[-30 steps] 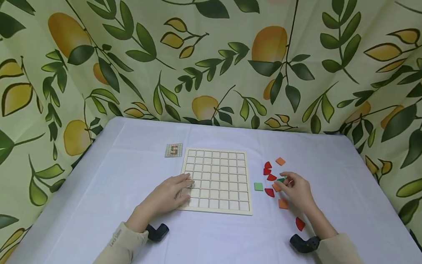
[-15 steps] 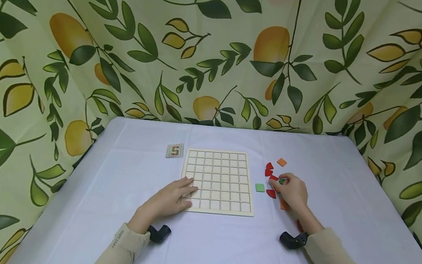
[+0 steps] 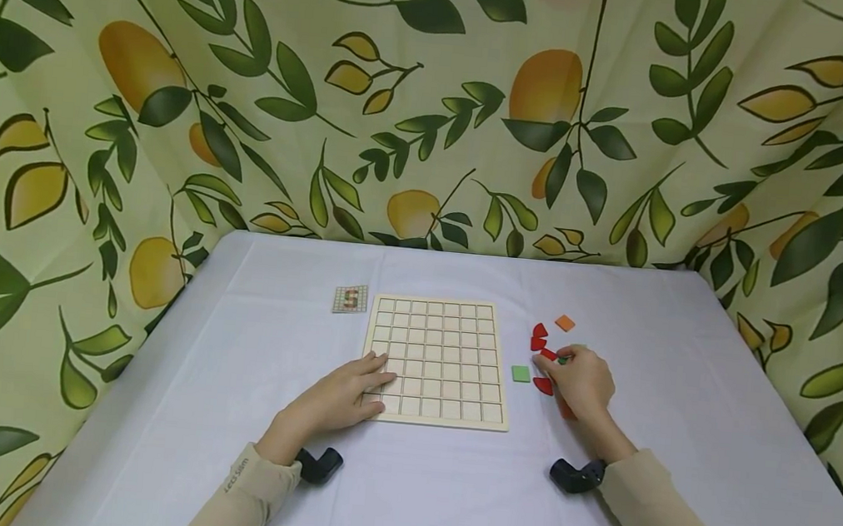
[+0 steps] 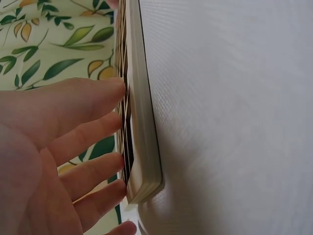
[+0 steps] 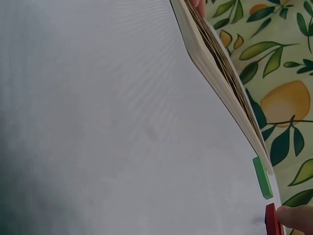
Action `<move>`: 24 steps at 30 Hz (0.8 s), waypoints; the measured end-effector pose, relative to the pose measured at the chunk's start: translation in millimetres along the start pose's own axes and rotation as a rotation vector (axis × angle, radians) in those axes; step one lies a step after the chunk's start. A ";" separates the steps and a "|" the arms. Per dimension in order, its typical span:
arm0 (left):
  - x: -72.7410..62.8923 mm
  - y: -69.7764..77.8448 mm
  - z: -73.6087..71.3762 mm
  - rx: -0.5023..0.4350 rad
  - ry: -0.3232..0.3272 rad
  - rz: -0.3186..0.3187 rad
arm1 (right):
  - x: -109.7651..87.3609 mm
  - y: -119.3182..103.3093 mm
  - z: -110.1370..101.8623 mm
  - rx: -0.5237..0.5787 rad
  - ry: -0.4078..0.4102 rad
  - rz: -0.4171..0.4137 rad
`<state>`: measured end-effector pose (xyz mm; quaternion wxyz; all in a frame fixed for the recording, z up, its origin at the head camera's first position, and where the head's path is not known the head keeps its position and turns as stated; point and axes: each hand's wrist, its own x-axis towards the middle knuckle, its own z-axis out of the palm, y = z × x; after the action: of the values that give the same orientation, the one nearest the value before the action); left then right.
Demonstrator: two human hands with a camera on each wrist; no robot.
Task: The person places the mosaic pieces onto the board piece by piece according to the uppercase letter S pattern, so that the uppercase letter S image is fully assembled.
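Loosely spread, the fingers of the left hand [image 3: 338, 391] rest at the near left of a gridded board [image 3: 450, 363], while the right hand [image 3: 582, 381] bends over red pieces [image 3: 543, 386] and a dark-green piece [image 3: 562, 360]; whether its fingers grip one cannot be told. A light-green square [image 3: 520, 374] lies between board and right hand, a patterned card [image 3: 351, 299] beside the far-left corner, all on a white-covered table [image 3: 438, 498].

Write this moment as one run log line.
left hand: resting on board | right hand: at red pieces, grip unclear | green square: between board and red pieces | picture card: left of board
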<state>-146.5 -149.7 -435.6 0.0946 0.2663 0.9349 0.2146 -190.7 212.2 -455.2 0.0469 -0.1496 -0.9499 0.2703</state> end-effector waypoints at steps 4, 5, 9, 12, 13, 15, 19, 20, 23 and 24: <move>-1.3 1.4 -1.2 -0.009 -0.005 -0.012 | 1.1 -1.8 1.8 0.015 0.010 0.003; -1.4 1.6 -1.0 -0.008 -0.007 -0.016 | 1.5 -2.1 2.1 0.023 0.006 0.006; -1.2 3.1 0.5 -0.008 -0.015 -0.025 | 3.8 -0.6 2.4 0.069 -0.048 0.026; -0.6 4.3 2.5 -0.008 -0.016 -0.026 | 6.8 2.3 0.7 0.088 -0.108 0.021; -0.5 4.8 3.0 -0.008 -0.015 -0.025 | 7.6 3.2 -0.3 0.094 -0.129 0.016; -0.1 5.8 4.2 0.000 -0.013 -0.028 | 8.2 4.3 -2.9 0.105 -0.155 0.014; 1.6 9.5 6.7 0.068 -0.013 -0.031 | 8.4 5.0 -5.1 0.100 -0.160 0.030; 2.0 10.3 7.3 0.088 -0.015 -0.035 | 8.3 5.0 -5.1 0.092 -0.153 0.032; 2.7 11.8 9.0 0.134 -0.016 -0.044 | 9.2 4.9 -3.9 0.065 -0.136 0.025; 2.6 12.1 9.0 0.138 -0.016 -0.045 | 9.4 4.7 -3.6 0.062 -0.133 0.021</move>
<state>-140.6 -135.9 -438.3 0.0883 0.2530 0.9524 0.1456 -197.8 220.7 -454.5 -0.0146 -0.1397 -0.9404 0.3096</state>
